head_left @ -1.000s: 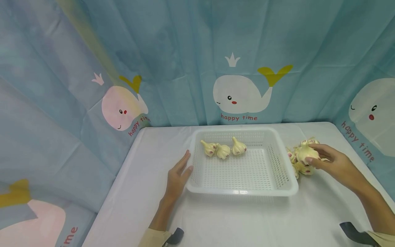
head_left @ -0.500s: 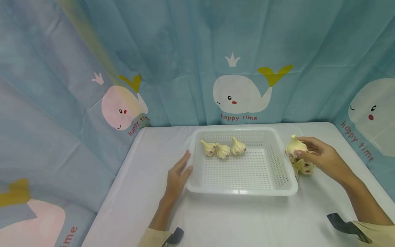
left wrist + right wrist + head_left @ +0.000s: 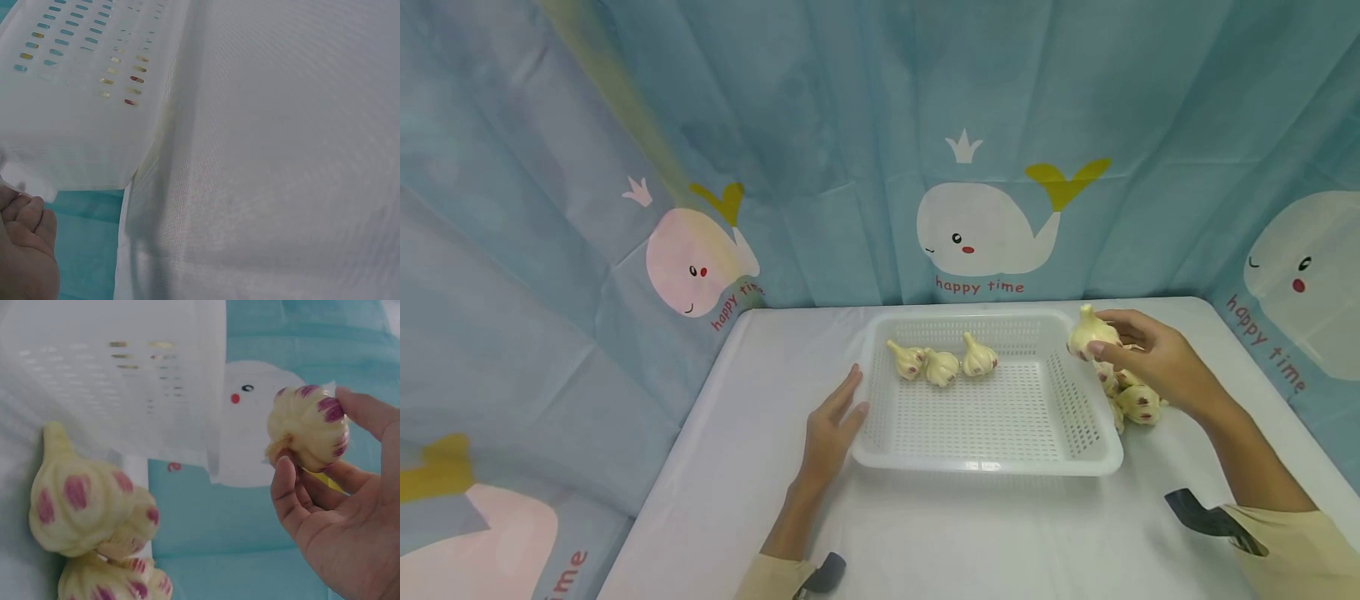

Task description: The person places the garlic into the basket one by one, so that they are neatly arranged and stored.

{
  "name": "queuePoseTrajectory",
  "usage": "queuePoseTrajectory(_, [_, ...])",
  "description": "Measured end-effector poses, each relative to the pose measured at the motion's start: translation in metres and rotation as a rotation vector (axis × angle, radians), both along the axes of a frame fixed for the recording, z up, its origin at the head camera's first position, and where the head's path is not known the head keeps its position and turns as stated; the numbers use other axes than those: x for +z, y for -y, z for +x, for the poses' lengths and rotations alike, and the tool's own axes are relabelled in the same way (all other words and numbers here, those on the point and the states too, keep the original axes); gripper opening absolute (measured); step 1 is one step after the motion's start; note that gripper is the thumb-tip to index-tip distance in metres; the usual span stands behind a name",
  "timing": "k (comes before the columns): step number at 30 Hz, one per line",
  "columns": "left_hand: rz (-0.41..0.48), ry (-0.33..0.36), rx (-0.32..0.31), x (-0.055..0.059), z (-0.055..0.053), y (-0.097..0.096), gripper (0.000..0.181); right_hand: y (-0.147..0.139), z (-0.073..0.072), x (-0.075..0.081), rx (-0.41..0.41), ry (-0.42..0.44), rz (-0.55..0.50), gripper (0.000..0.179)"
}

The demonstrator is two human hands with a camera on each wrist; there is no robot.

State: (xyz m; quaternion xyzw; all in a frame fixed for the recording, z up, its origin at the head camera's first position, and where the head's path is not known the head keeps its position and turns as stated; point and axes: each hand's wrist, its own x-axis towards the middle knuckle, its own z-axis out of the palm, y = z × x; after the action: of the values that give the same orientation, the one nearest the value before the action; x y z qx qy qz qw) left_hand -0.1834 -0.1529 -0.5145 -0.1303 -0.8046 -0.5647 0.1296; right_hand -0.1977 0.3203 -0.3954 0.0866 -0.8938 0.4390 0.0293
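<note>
A garlic bulb (image 3: 1092, 335) with purple streaks is pinched between the thumb and fingers of my right hand (image 3: 1157, 360), held up at the basket's right rim. The right wrist view shows the same garlic bulb (image 3: 307, 428) off the table, root end toward the camera. My left hand (image 3: 831, 433) rests against the left side of the white plastic basket (image 3: 988, 468), its fingers fairly straight along the rim. Inside the basket, three garlic bulbs (image 3: 942, 367) lie near the back left.
A pile of several garlic bulbs (image 3: 1138, 404) lies on the white tablecloth (image 3: 985, 533) just right of the basket, partly hidden by my right hand. Blue curtain (image 3: 850, 125) with whale prints closes off the back and sides.
My right hand has lifted a garlic bulb from the pile and carried it left and up to the basket's right rim. The left hand and the basket stay almost where they were.
</note>
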Motion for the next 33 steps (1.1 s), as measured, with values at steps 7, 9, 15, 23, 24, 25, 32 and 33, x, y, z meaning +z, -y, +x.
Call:
queuePoseTrajectory(7, [-0.007,0.010,0.006,0.000,0.000,0.000,0.052,0.012,-0.011,0.008,0.020,-0.014,0.011,0.061])
queuePoseTrajectory(9, [-0.006,0.010,0.003,0.000,0.000,0.000,0.052,0.015,-0.015,0.010,0.025,-0.011,0.002,0.061])
queuePoseTrajectory(15, [-0.004,0.005,0.000,0.001,0.000,0.000,0.053,0.025,-0.023,0.014,0.019,0.006,-0.019,0.061])
queuePoseTrajectory(23, [-0.007,0.002,0.014,0.000,0.000,0.000,0.052,0.038,-0.036,0.015,0.061,-0.003,-0.045,0.059])
queuePoseTrajectory(24, [-0.005,0.007,0.014,0.000,0.000,0.000,0.052,0.039,-0.038,0.015,0.070,-0.004,-0.046,0.060])
queuePoseTrajectory(25, [-0.002,0.010,0.013,0.000,0.000,0.000,0.052,0.041,-0.040,0.015,0.079,-0.003,-0.048,0.061])
queuePoseTrajectory(32, [-0.010,0.005,0.013,0.001,0.001,0.000,0.052,0.047,-0.053,0.018,0.094,0.045,-0.054,0.068])
queuePoseTrajectory(33, [-0.013,0.005,0.014,0.001,0.001,0.000,0.052,0.048,-0.054,0.018,0.097,0.048,-0.060,0.067])
